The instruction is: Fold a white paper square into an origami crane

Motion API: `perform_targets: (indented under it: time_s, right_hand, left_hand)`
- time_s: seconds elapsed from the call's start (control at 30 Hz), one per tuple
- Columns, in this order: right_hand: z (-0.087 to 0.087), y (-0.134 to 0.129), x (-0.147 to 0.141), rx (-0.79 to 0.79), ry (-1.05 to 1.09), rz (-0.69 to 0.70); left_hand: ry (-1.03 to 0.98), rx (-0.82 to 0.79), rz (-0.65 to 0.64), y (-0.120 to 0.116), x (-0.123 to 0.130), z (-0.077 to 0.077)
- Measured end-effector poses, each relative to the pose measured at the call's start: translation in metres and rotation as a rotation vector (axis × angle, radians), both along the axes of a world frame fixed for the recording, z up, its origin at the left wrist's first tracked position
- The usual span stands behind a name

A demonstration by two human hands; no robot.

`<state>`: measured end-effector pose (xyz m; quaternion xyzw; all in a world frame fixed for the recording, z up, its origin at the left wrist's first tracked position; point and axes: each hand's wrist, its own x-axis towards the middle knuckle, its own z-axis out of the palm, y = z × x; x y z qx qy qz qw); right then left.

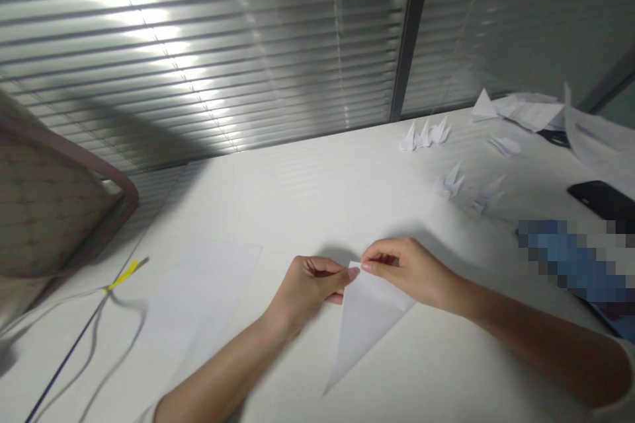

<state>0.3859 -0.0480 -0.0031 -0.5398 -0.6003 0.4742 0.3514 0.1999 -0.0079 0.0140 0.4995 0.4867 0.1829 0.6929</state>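
Left forearm [218, 367] lies nearest the camera at 7 o'clock; the left hand [315, 285] has its grip clamped on the folded sheet [370, 324] near its 11 o'clock corner. The right hand [407, 271] pinches the same corner, grip together, from 2 o'clock. The folded sheet is at 5 o'clock from the view centre, over the worktop [297, 192], with paper figures [451, 183] at 1 o'clock and flat sheets [198, 297] at 9 o'clock from it.

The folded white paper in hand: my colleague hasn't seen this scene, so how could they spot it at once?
On the white table, at the picture's lower middle, find the left hand and right hand. Both pinch the folded white paper, which narrows to a point below. Unlike the flat paper at left and spiky paper pieces at right, it alone is held.
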Motion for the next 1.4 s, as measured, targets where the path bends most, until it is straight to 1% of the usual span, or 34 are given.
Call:
perform_targets:
  time_s: [0.63,1.07,1.4]
  right_hand:
    - [0.0034,-0.0006,-0.0003,0.007,-0.027,-0.027]
    - [0.0037,-0.0002,-0.0007,-0.002,-0.004,-0.034]
    - [0.0035,0.0004,-0.0013,-0.007,0.001,-0.022]
  left_hand:
    - [-0.058,-0.038,-0.011,0.0,0.0005,0.0013]
    - [-0.065,-0.017,0.019,0.001,-0.0006,-0.0045]
    - [-0.062,0.001,0.031,0.0009,0.0002,-0.0041]
